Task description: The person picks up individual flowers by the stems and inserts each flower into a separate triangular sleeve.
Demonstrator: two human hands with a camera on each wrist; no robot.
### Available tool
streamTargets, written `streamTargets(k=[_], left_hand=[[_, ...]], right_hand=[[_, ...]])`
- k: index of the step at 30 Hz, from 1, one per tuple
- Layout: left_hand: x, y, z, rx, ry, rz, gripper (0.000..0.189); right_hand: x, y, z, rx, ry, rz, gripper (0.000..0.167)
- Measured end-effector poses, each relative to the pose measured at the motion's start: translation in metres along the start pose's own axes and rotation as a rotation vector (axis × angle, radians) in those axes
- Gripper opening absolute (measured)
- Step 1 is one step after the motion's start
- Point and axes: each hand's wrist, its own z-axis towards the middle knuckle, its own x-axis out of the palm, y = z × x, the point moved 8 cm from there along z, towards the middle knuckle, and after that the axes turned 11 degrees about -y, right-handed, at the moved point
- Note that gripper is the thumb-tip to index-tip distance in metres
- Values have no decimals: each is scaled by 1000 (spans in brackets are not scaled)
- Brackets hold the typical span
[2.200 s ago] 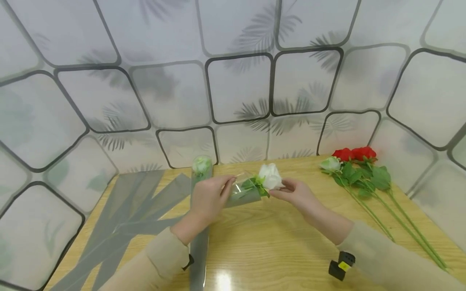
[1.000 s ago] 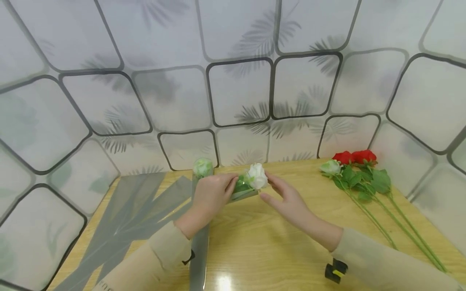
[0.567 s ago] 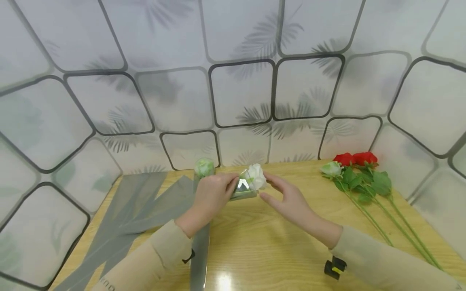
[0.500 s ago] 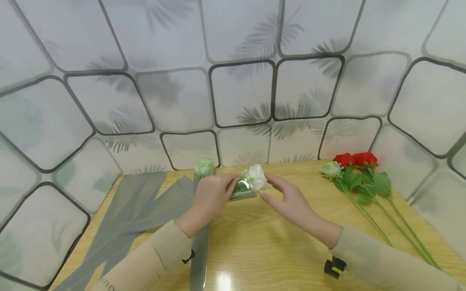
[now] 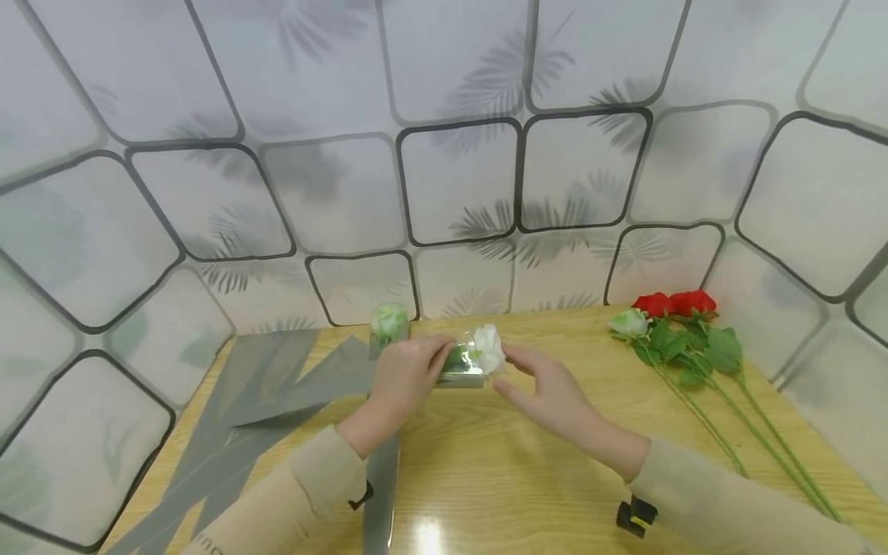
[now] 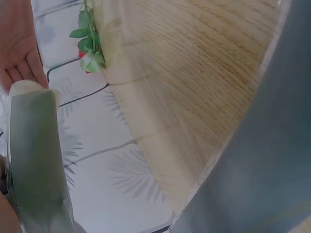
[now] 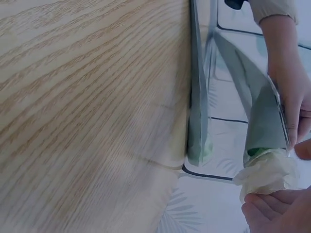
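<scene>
My left hand [image 5: 408, 379] pinches the edge of a clear-fronted, grey-backed flower sleeve [image 5: 459, 379]. A white rose [image 5: 489, 351] sits at the sleeve's right end, its petals at the mouth and green leaves inside behind the film. My right hand [image 5: 555, 391] is beside the bloom, thumb and fingers apart; in the right wrist view its straight fingertips touch the petals of the white rose [image 7: 268, 175]. The left wrist view shows the sleeve's grey back [image 6: 36, 145]. Most of the rose's stem is hidden by the sleeve and left hand.
Left of centre, a pale green rose [image 5: 389, 320] lies in another grey sleeve [image 5: 381, 493]. Several flat grey sleeves [image 5: 215, 455] overlap at the left. Two red roses [image 5: 692, 302] and a pale green-white rose [image 5: 630, 324] lie at the right. A patterned curtain [image 5: 458, 185] stands behind the wooden table [image 5: 527, 478].
The white rose has moved left, deeper into the sleeve. My right hand has followed left, and its pinch on the bloom has loosened. The sleeve has tipped slightly, its mouth lower.
</scene>
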Motion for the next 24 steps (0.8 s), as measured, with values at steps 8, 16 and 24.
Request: streamTargets(k=[8, 16, 24], left_hand=[[-1, 7, -2, -83, -26, -55, 14], [10, 5, -8, -100, 71, -86, 13], [19, 3, -14, -167, 194, -144, 12]], right_hand=[[2, 2, -5, 3, 14, -25, 53], [4, 6, -6, -110, -14, -32, 62], [7, 3, -1, -83, 32, -56, 63]])
